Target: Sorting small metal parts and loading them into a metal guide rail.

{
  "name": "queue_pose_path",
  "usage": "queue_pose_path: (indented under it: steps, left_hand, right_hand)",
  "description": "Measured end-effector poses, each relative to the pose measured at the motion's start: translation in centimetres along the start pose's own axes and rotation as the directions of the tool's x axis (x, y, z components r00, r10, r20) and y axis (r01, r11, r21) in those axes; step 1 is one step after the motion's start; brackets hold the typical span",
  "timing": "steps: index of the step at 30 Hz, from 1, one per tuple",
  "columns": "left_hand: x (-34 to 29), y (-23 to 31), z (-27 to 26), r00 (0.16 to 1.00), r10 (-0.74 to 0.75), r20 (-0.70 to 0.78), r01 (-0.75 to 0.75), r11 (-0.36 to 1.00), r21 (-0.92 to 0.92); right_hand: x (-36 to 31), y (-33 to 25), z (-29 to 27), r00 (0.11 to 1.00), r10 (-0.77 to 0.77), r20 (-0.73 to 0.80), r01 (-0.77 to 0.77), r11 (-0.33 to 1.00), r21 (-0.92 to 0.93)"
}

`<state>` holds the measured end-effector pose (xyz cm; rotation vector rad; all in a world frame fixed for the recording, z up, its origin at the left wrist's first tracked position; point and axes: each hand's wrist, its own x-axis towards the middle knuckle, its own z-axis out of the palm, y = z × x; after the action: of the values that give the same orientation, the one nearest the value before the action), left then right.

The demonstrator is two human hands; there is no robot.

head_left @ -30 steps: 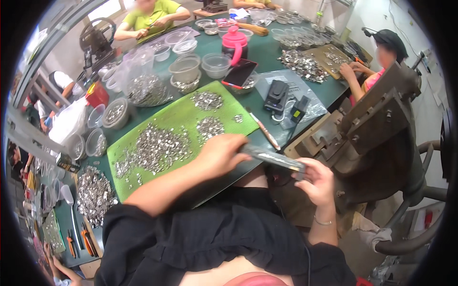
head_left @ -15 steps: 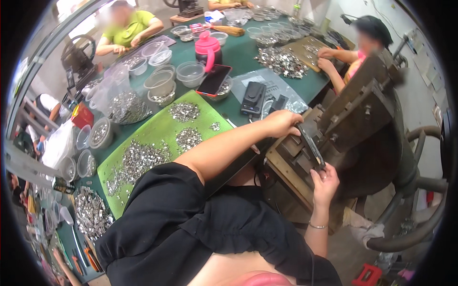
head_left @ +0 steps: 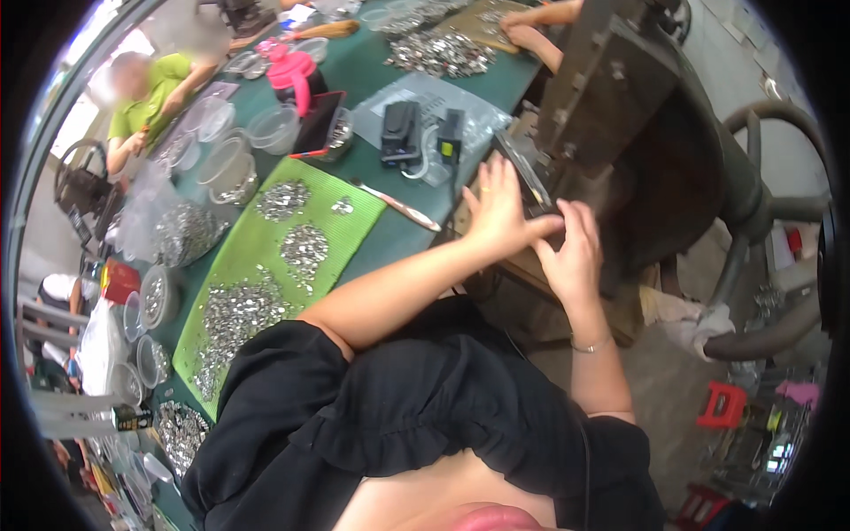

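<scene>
A long dark metal bar (head_left: 524, 168) rests at a slant on the bed of a dark metal press. My left hand (head_left: 500, 211) lies beside its near left side, fingers stretched out and spread, with nothing seen in it. To the right, my right hand (head_left: 571, 252) is just below the bar's near end, thumb apart from its loosely bent fingers. The left thumb reaches toward the gap in the right hand, and whether the two touch I cannot tell. The press (head_left: 620, 115) rises directly behind and to the right of the bar.
Small shiny metal pieces lie in heaps on a green mat (head_left: 332, 250). Tweezers (head_left: 403, 208), a phone (head_left: 320, 126), a black device (head_left: 400, 133) and plastic tubs (head_left: 273, 131) share the green table. The press's wheel (head_left: 770, 327) stands at right. Co-workers sit across the table.
Both hands have let go of the bar's ends. They have come closer together, and the left fingers have spread out. The whole view has shifted, so the table things appear further left.
</scene>
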<state>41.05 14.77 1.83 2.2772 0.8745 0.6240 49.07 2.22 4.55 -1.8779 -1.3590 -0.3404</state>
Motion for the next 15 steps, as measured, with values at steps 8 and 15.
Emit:
queue_pose_path:
  steps: [8,15]
  left_hand:
    - [1.4,-0.9,-1.8,0.998,0.057,0.025,-0.059,0.997,0.052]
    - [4.1,-4.9,-3.4,0.942,0.323,0.096,-0.304,0.937,-0.172]
  right_hand:
    - [-7.0,3.2,-23.9,0.645,-0.426,-0.635,0.099,0.87,-0.483]
    - [-6.1,5.8,-15.3,0.742,0.079,-0.665,-0.102,0.995,0.004]
